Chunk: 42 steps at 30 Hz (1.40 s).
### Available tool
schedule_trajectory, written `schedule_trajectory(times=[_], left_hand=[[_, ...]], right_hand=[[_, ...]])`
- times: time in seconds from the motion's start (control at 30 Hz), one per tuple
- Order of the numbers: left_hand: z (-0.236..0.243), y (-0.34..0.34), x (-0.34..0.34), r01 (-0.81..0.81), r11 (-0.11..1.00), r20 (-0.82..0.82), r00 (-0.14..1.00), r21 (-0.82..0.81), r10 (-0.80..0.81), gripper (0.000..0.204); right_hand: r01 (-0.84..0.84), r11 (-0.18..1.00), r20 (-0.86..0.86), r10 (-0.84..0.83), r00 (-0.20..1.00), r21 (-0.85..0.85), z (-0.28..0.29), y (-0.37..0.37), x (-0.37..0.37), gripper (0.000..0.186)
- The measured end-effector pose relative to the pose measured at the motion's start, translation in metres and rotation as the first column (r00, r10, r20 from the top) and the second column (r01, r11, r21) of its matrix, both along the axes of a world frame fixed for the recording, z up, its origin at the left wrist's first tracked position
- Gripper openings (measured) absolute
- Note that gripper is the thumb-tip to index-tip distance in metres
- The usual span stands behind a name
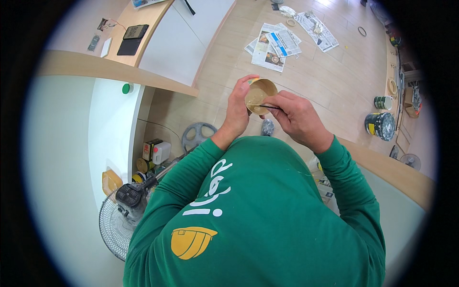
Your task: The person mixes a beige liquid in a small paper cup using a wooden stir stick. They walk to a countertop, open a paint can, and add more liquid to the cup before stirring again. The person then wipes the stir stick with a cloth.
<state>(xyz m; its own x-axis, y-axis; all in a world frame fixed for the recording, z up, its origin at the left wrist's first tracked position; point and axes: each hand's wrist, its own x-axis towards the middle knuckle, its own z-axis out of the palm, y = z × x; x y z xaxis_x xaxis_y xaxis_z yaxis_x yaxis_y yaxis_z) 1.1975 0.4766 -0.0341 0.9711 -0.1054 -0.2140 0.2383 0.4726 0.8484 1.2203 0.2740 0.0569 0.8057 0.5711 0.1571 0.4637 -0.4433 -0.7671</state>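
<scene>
My left hand (237,106) is wrapped round a small round tub (260,91), tilted so that its opening faces me. The tub's inside is tan, with a beige coating or paste at the bottom. My right hand (302,117) pinches a thin dark-handled tool (269,106) whose end reaches into the tub; I cannot make out whether it is a brush or a stick. Both hands are close together in front of my green sleeves, above the tiled floor (224,57).
Newspaper sheets (267,50) lie on the floor ahead, with a tape roll (290,22) near them. A large paint bucket (380,125) and smaller can (383,102) stand at right. At left are a wooden-edged counter (119,68) and a standing fan (114,225).
</scene>
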Motion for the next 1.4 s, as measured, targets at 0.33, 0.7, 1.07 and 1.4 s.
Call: schedule_trajectory(times=[0.33,0.7,1.07,1.4], left_hand=[[-0.001,-0.003,-0.005,0.044,0.999,-0.005,0.999,-0.02,-0.044,0.06],[-0.01,-0.007,-0.011,-0.13,0.985,0.113,0.987,0.114,0.117,0.051],[-0.019,-0.007,-0.011,-0.244,0.956,0.239,0.95,0.165,0.201,0.052],[-0.019,-0.002,-0.004,-0.183,0.983,0.14,0.974,0.005,0.18,0.056]], right_hand=[[-0.035,0.976,0.154,0.069,0.986,-0.216,0.002,-0.018,0.006,0.02],[0.249,0.963,-0.138,-0.262,0.955,-0.102,-0.015,0.001,-0.007,0.015],[0.446,0.895,-0.581,-0.368,0.726,-0.009,-0.058,0.002,-0.006,0.034],[0.323,0.946,-0.08,-0.32,0.944,0.033,-0.018,0.012,0.009,0.019]])
